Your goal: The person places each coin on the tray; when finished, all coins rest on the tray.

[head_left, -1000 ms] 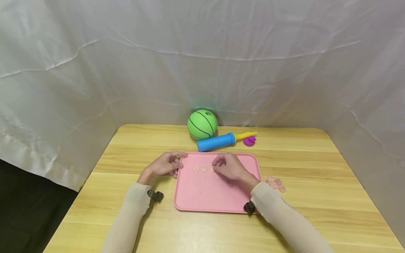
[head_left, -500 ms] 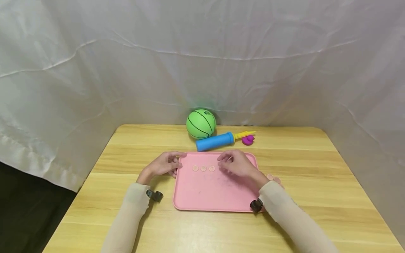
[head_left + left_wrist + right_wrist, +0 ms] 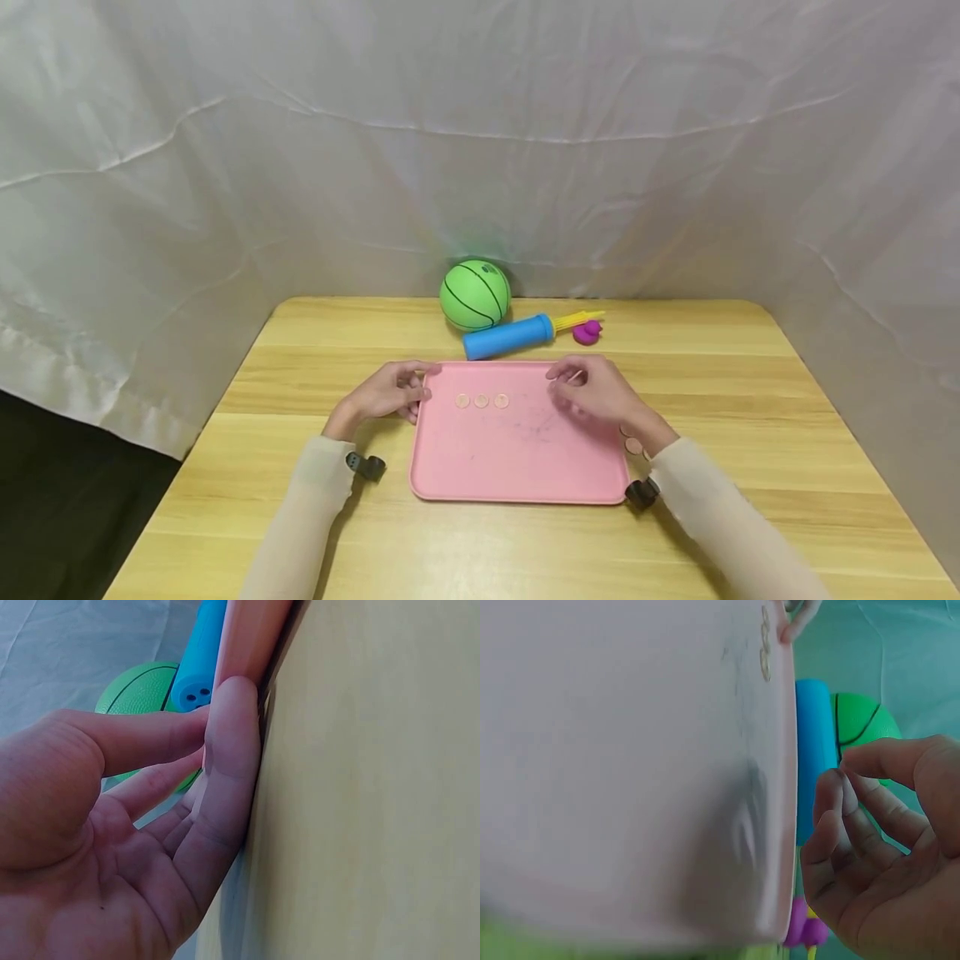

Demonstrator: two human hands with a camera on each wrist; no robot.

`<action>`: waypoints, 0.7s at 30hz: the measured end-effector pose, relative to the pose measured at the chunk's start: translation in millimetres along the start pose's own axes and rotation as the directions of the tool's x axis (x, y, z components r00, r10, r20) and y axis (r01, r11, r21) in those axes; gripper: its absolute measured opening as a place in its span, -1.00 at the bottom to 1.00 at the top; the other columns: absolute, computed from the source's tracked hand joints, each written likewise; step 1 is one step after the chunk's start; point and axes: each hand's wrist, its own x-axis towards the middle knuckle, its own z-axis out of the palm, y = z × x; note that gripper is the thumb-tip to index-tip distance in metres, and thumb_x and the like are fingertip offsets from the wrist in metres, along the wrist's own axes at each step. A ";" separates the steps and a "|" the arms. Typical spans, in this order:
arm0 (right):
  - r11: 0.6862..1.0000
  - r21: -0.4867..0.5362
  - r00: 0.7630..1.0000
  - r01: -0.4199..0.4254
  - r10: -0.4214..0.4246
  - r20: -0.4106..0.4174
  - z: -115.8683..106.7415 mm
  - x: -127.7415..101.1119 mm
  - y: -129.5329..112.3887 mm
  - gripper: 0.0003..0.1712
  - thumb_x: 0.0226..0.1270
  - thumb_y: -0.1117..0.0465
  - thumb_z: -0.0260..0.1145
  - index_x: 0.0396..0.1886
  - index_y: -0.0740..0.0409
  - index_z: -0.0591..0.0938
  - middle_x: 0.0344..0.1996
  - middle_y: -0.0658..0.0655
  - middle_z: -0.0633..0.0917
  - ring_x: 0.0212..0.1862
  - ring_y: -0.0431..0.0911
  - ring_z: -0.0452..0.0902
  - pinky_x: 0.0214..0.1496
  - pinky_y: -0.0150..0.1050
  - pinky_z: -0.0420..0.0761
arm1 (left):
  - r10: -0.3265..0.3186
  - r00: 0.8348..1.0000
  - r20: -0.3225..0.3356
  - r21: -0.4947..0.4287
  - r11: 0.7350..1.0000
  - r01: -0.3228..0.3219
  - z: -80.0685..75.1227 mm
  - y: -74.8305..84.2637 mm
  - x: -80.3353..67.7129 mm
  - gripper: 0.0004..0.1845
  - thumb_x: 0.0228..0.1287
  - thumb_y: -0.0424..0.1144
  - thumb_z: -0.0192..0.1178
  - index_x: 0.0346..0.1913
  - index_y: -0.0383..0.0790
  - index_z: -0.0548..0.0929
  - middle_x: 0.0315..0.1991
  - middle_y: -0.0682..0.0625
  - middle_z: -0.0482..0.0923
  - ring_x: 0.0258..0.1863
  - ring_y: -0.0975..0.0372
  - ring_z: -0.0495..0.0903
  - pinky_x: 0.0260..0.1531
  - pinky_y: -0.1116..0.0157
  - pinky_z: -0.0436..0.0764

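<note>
A pink tray (image 3: pixel 517 467) lies in the middle of the wooden table (image 3: pixel 750 392). Three small pinkish discs (image 3: pixel 482 401) sit in a row on the tray's far left part. My left hand (image 3: pixel 416 387) rests against the tray's far left corner, its fingers pressed to the rim (image 3: pixel 251 637). My right hand (image 3: pixel 562 385) hovers over the tray's far right part with its fingers loosely curled and nothing between them. In the right wrist view the right hand (image 3: pixel 855 787) is empty beside the tray's edge (image 3: pixel 784 787). More discs (image 3: pixel 633 443) lie just right of the tray, mostly hidden by my right wrist.
A green ball (image 3: pixel 475 295), a blue pump (image 3: pixel 510 336) with a yellow nozzle and a small purple duck (image 3: pixel 587 332) lie behind the tray by the white cloth backdrop. Bare table lies on both sides of the tray.
My right hand has drawn away to the right from the row of discs, leaving the third disc on the tray. The left hand has stayed at the corner.
</note>
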 end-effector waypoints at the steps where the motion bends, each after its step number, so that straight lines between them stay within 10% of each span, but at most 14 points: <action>1: 1.000 -0.015 1.000 0.003 -0.003 -0.006 -3.7 -1.1 1.9 -0.73 0.49 0.30 0.41 0.09 0.31 0.77 -0.18 0.26 0.80 -0.30 0.02 0.69 -0.45 -0.31 0.75 | 0.000 1.000 -0.001 0.004 1.000 0.000 -0.3 0.3 0.2 -0.45 0.59 -0.42 0.20 0.57 -0.32 0.49 -0.21 -0.17 0.61 -0.43 0.17 0.72 -0.37 0.21 0.92; 21: 0.988 -0.156 0.997 -0.011 0.000 -0.071 -64.0 -38.1 40.7 -0.76 0.54 0.20 0.43 0.04 0.26 0.79 -0.20 0.16 0.80 -0.24 -0.11 0.67 -0.27 -0.38 0.72 | 0.004 1.000 -0.026 0.060 0.998 -0.003 2.7 6.6 0.1 -0.46 0.57 -0.44 0.22 0.55 -0.32 0.51 -0.26 -0.13 0.56 -0.45 0.18 0.67 -0.43 0.23 0.89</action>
